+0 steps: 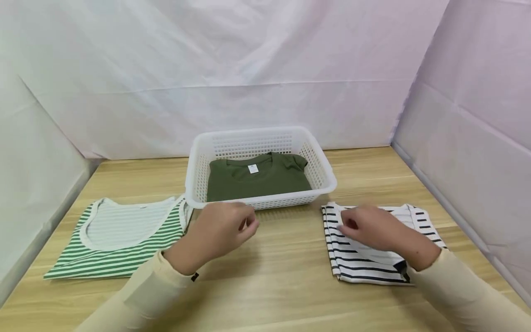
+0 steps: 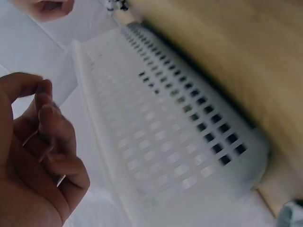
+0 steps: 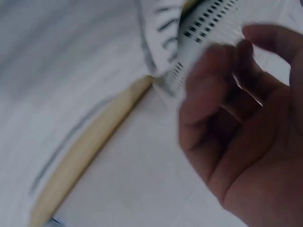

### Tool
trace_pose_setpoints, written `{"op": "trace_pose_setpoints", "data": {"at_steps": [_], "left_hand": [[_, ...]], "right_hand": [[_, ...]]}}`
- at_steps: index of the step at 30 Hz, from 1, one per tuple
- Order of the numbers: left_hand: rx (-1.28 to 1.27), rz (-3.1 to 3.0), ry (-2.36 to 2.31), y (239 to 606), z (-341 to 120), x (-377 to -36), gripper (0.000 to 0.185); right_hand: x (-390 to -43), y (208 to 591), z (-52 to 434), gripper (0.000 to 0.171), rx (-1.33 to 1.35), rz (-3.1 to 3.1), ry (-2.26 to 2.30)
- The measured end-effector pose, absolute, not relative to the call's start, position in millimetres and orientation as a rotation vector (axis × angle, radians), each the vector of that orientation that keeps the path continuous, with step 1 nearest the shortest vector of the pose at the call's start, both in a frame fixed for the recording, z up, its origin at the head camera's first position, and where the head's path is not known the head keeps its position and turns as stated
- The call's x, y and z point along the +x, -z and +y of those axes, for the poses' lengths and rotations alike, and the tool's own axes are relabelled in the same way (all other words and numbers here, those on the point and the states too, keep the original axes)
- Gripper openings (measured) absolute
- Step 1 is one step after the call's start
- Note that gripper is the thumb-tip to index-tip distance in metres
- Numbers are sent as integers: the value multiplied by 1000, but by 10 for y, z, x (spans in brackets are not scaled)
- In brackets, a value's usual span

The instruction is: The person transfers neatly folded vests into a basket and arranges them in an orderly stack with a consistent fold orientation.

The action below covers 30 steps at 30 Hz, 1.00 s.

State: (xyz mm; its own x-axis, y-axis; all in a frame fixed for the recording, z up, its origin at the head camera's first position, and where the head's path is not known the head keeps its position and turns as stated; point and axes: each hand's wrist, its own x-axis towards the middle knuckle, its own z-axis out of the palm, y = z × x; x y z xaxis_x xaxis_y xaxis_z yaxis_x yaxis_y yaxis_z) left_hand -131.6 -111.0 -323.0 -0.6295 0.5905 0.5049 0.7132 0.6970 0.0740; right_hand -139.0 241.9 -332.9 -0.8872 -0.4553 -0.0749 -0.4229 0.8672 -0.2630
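Observation:
My left hand (image 1: 221, 228) hovers just in front of the white plastic basket (image 1: 327, 182), its fingers loosely bent with nothing between them. In the left wrist view the same hand (image 2: 42, 146) is beside the basket's perforated wall (image 2: 161, 127). A dark green shirt (image 1: 257, 180) with a white neck label lies folded inside the basket. Over a folded black-and-white striped shirt (image 1: 356, 265) is my right hand (image 1: 371, 226), blurred and holding nothing. Its fingers (image 3: 203, 109) bend loosely in the right wrist view. Left of the basket lies a folded green-and-white striped shirt (image 1: 124, 258).
A light wooden table (image 1: 286, 281) carries everything. White fabric (image 1: 257, 101) hangs behind the basket, and more white sheeting (image 1: 469, 124) encloses the right side. The green striped shirt's right edge comes close to the basket's front left corner.

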Motion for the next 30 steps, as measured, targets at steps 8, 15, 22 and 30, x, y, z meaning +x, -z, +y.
{"op": "trace_pose_setpoints", "data": {"at_steps": [8,15,22,30], "left_hand": [[-1028,-2739,451,3444,-1130,-1222,25],[-1081,-2854,564,3519,-1117,-1170,22],[-992,-3040,554,3580,-1165,-1140,22],[-947,-3079,475,3634,-1239,-1174,21]], "right_hand": [[-1386,3643,2369,34,-665,2733,348],[-1254,3722,2062,32,-753,2678,387],[-1096,3731,1694,25,-861,2587,423],[-923,3720,1428,18,-980,2524,438]]}}
